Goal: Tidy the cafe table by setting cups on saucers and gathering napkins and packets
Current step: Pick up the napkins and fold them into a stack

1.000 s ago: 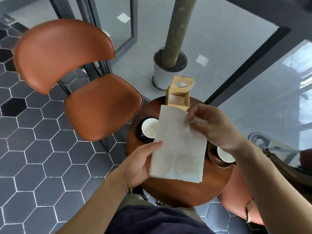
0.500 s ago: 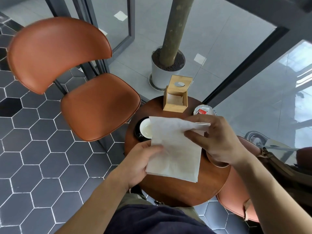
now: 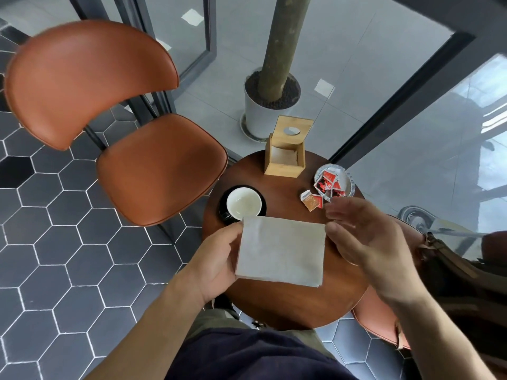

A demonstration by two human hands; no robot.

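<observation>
At the far left stands a rust-orange leather chair with a curved back [image 3: 90,78], on a floor of dark grey hexagon tiles [image 3: 55,259]. Next comes the small round dark wooden table [image 3: 296,303].

On its left part a white ceramic cup [image 3: 243,202] already sits on a black saucer [image 3: 262,200], so this pair seems finished.

The left hand [image 3: 216,264] grips the left edge of a folded white paper napkin [image 3: 281,253], thumb on top and the other fingers hidden under the paper. The napkin is held flat just above the table, in front of the person, and its far left corner covers a bit of the saucer.

Behind it, at the far rim, stands an open light wooden napkin box [image 3: 285,157] with paper inside (probably the place where this napkin should go).

More to the right, a small orange and white sugar packet [image 3: 311,201] lies loose on the wood, just beside a small glass dish [image 3: 349,185] which holds several red packets [image 3: 327,181].

The right hand [image 3: 365,237] is released, its fingers straight and spread, at the right edge of the napkin; I cannot tell whether it touches it.

I judge the napkin very light, soft and easy to crease or unfold. It is better taken by the folded edge with a gentle pinch of both layers.
</observation>
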